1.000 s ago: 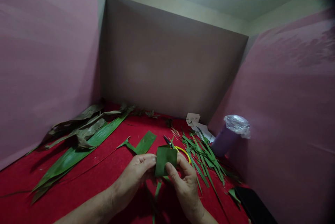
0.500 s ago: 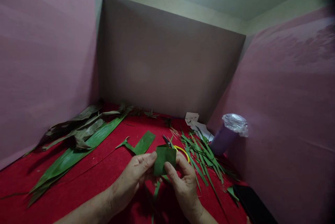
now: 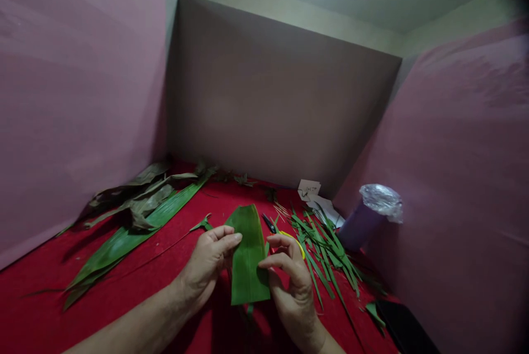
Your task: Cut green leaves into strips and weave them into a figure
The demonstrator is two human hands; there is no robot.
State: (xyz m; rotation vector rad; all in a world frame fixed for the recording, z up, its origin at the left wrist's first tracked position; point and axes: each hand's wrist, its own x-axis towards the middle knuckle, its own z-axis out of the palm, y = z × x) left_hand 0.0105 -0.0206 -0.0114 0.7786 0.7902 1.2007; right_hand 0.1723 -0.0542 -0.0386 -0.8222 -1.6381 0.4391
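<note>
A cut piece of green leaf (image 3: 249,257) is held up, spread out nearly flat, at the bottom middle of the view. My left hand (image 3: 206,263) pinches its left edge, thumb in front and the other fingers partly behind. At the right edge, my right hand (image 3: 291,282) has its curled fingertips on the leaf, the thumb mostly tucked behind. Just beyond my right hand lie scissors with yellow handles (image 3: 301,246) and dark blades, partly covered by my fingers. A small twisted leaf bit (image 3: 202,224) on a thin stem rests past my left hand.
Cut leaf strips (image 3: 320,249) lie heaped on the red cloth (image 3: 165,277) at right. Behind them are white papers (image 3: 326,209) and a purple container (image 3: 359,227) topped with clear plastic. A long green leaf (image 3: 136,238) and dried leaves (image 3: 144,208) lie left. A black flat object (image 3: 407,323) sits lower right.
The leaf piece, a small folded square before, is now opened out into a taller sheet. My right fingers have shifted to its right edge. The view has turned slightly left.
</note>
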